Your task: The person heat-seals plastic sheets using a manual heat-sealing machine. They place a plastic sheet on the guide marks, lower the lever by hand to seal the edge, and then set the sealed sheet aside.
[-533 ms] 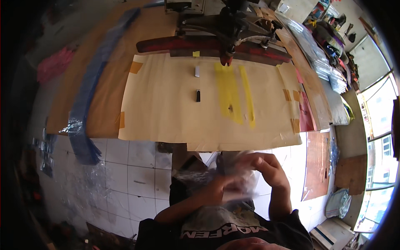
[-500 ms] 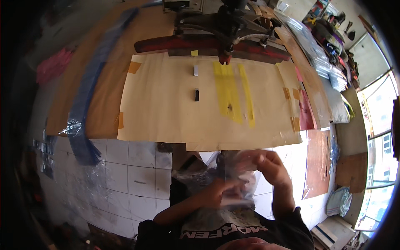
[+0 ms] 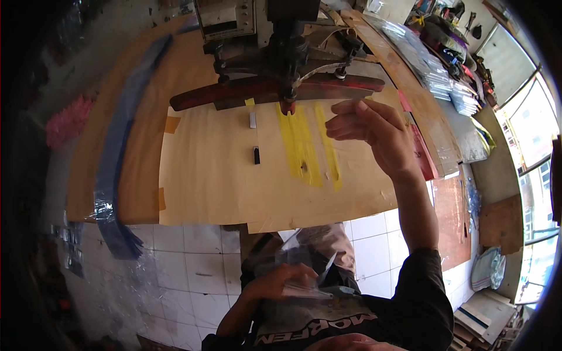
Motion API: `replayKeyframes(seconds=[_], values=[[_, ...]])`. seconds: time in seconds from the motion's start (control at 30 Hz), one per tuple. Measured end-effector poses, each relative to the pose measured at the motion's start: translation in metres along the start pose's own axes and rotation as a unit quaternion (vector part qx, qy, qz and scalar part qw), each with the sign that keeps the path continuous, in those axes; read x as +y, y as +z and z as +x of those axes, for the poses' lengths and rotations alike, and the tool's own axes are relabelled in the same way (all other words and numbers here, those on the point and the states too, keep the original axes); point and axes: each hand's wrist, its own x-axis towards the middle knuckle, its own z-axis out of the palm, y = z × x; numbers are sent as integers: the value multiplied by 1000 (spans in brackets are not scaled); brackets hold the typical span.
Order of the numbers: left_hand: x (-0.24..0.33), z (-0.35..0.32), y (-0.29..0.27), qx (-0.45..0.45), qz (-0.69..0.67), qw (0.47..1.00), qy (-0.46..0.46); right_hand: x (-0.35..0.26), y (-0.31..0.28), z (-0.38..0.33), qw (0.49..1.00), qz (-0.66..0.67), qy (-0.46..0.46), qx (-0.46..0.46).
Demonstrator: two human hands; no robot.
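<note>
My right hand (image 3: 369,131) is raised over the cream paper sheet (image 3: 211,181) on the table, its fingers pinched on a thin clear plastic bag (image 3: 366,138) that is barely visible. It hovers just right of the yellow tape strips (image 3: 300,149) and below the dark red bar (image 3: 234,93) of the press machine (image 3: 281,47). My left hand (image 3: 275,282) rests in my lap below the table edge. It grips a stack of clear plastic bags (image 3: 307,289).
A small black block (image 3: 256,155) and a grey one (image 3: 253,120) lie on the paper left of the yellow strips. A long blue plastic strip (image 3: 117,152) hangs off the table's left side. Piles of clear bags (image 3: 436,70) line the right. White floor tiles (image 3: 193,263) lie below.
Both hands were together in my lap on the bags. My right hand has since lifted up over the table to the yellow strips, and the view has moved closer to the machine.
</note>
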Motion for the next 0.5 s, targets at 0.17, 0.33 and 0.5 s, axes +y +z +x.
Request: replayKeyframes(seconds=[0.17, 0.33, 0.5], values=[[-15, -8, -3, 57, -7, 998, -2, -1, 0, 4, 998, 36, 1, -55], [-20, -7, -4, 79, -27, 996, 17, -8, -3, -2, 996, 48, 4, -72], [-24, 8, 0, 101, -58, 993, 0, -19, -22, -31, 985, 117, -128, -22]])
